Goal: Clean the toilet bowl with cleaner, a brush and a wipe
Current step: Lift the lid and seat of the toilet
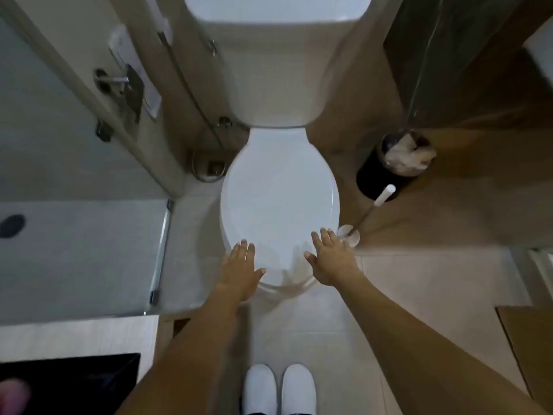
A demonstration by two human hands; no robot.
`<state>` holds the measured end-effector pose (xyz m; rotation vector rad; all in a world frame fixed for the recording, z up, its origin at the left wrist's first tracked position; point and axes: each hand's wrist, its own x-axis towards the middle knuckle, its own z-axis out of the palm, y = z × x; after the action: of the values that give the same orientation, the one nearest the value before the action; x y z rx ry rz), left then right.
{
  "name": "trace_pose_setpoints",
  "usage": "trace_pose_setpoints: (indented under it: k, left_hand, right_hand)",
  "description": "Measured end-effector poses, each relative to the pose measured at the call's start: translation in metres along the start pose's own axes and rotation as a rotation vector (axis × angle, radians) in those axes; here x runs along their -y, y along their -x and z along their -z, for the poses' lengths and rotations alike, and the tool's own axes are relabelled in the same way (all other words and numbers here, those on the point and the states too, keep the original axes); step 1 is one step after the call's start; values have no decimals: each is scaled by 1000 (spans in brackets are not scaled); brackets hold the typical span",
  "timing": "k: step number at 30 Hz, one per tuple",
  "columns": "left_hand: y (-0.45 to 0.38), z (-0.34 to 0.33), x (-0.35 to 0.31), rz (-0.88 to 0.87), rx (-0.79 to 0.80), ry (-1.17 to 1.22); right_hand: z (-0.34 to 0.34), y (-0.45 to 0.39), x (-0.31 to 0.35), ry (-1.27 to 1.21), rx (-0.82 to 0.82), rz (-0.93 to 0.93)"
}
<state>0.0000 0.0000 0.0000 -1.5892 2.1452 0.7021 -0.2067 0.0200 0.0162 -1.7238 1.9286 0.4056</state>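
Observation:
A white toilet stands in the middle of the head view with its lid [279, 202] down over the bowl, and the cistern [273, 61] rises behind it. My left hand [241, 266] reaches over the lid's front left edge with straight fingers. At the front right edge my right hand [330, 259] is stretched out flat, fingers spread. Neither hand holds anything. A toilet brush with a white handle [384, 194] stands in its round holder [348, 235] on the floor just right of my right hand. No cleaner bottle or wipe is in view.
A black bin [386, 172] lined with a bag of crumpled paper stands right of the toilet. A glass shower screen [161, 250] and a hose [191, 94] run along the left. A black mat [68, 381] lies at lower left. My white slippers [278, 390] stand on the tiled floor.

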Motion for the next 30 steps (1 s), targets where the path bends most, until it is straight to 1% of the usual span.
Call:
trace_pose_setpoints:
  k: [3,5,7,9,11,13,17,20,25,30]
  left_hand:
    - [-13,-37,4,3,8,-29]
    - [-21,-60,6,-11,-17,-42]
    - [-28,-79,9,-33,-72,-70]
    - [-33,-93,13,-52,-164,-69]
    - [-36,-104,16,-76,-246,-58]
    - [-40,-113,18,-82,-286,-83]
    - [-49,-122,19,-69,-343,-111]
    - [-55,-124,22,-74,-383,-118]
    - [-60,-128,28,-99,-443,-257]
    - [-62,-130,27,-73,-439,-369]
  right_hand:
    - [-39,-12,-4,3,68,20]
    - [-65,-18,-6,-14,67,43]
    - [-85,-21,-7,-16,9,68]
    - [-100,-23,-9,10,-80,103]
    - [-111,-24,-11,25,-116,132]
    - [-121,-25,-12,25,-152,139]
    - [-135,-34,-12,30,-236,141]
    - [-142,-40,-13,73,-269,140]
    - [-148,-45,-19,150,-330,157]
    - [-150,-47,-21,239,-370,162]
